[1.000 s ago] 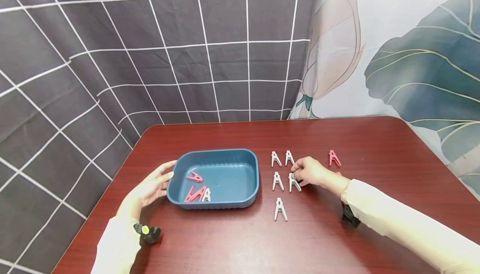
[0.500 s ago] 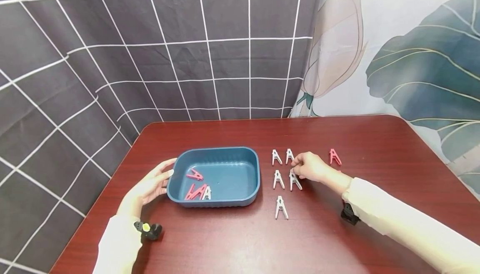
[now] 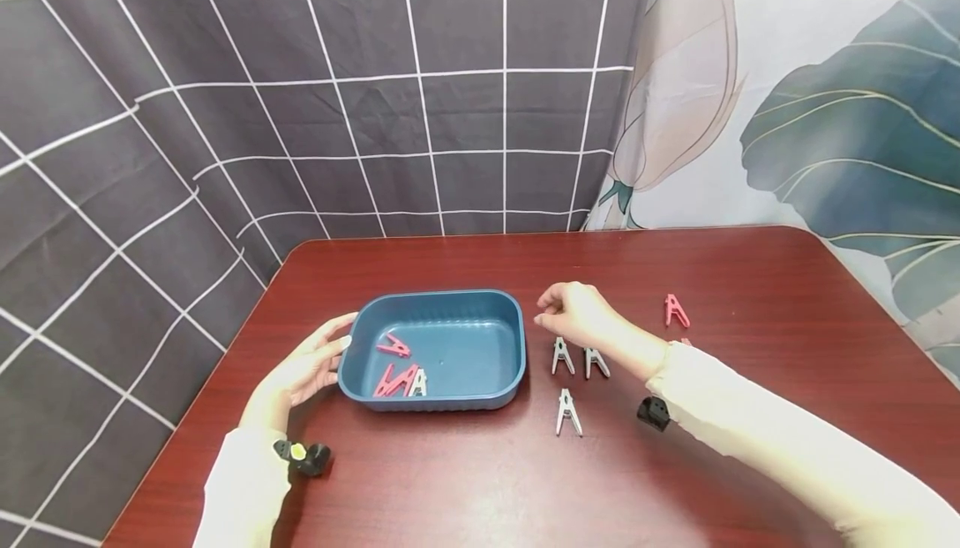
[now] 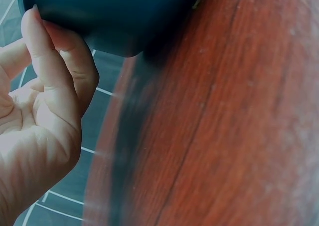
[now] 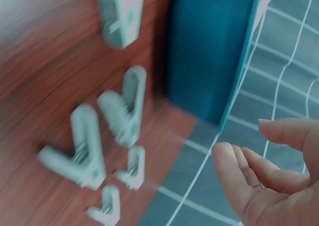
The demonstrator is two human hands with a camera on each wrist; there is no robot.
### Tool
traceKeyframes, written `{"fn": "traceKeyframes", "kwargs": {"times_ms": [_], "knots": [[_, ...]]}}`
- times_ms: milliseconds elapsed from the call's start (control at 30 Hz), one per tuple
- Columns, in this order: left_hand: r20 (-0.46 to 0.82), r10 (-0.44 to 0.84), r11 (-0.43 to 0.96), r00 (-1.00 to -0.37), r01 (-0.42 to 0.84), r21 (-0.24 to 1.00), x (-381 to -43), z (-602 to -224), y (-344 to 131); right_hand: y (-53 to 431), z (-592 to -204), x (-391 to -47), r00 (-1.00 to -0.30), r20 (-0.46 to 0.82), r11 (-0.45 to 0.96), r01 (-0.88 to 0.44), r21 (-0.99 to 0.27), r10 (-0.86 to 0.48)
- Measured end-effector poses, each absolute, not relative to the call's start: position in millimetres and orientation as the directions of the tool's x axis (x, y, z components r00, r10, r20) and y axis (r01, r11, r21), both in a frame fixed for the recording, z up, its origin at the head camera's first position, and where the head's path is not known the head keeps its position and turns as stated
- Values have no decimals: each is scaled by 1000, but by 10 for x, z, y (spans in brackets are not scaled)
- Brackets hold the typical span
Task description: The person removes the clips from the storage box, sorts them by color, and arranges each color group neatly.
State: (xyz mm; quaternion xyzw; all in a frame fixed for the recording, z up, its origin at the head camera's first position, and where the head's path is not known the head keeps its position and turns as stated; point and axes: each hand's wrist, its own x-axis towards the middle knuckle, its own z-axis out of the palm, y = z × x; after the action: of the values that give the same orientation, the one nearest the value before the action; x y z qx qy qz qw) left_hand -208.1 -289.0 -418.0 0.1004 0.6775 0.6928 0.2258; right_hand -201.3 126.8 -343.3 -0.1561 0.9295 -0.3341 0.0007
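Observation:
My left hand (image 3: pixel 311 364) holds the left end of a blue plastic bin (image 3: pixel 431 403); in the left wrist view its bent fingers (image 4: pixel 42 56) meet the bin's wall and rim. Inside the bin lie several red clothespins (image 3: pixel 394 346) and one white clothespin (image 3: pixel 418 382). My right hand (image 3: pixel 585 314) hovers just right of the bin, thumb and fingertips apart with nothing between them. Below it on the table are white clothespins, including one near the bin (image 3: pixel 562 356), one beside it (image 3: pixel 597 362) and one nearer me (image 3: pixel 568 412). More white clothespins (image 5: pixel 132 168) show in the right wrist view, hidden from above by this hand.
To the right a red clothespin (image 3: pixel 676 311) lies on the dark red wooden table (image 3: pixel 480 481). Another red piece (image 3: pixel 686 341) peeks out by the right sleeve. A grey gridded cloth (image 3: pixel 450 114) hangs behind the table.
My right hand has let go of a white clothespin, which stays on the table, and has moved left and away toward the bin. The left hand stays at the bin.

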Motion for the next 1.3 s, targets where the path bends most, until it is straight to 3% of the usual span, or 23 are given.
{"fn": "traceKeyframes", "kwargs": {"times_ms": [567,1300], "knots": [[-174,449,22,-877,-184,983,-2090,-4149,-2881,461,-3338,-1936,-915,133,651,-368,-664,-381],[-178,462,2,-869,-199,980,-2073,-4137,-2874,-107,-3646,-1896,-882,1,666,-357,-655,-472]]}}
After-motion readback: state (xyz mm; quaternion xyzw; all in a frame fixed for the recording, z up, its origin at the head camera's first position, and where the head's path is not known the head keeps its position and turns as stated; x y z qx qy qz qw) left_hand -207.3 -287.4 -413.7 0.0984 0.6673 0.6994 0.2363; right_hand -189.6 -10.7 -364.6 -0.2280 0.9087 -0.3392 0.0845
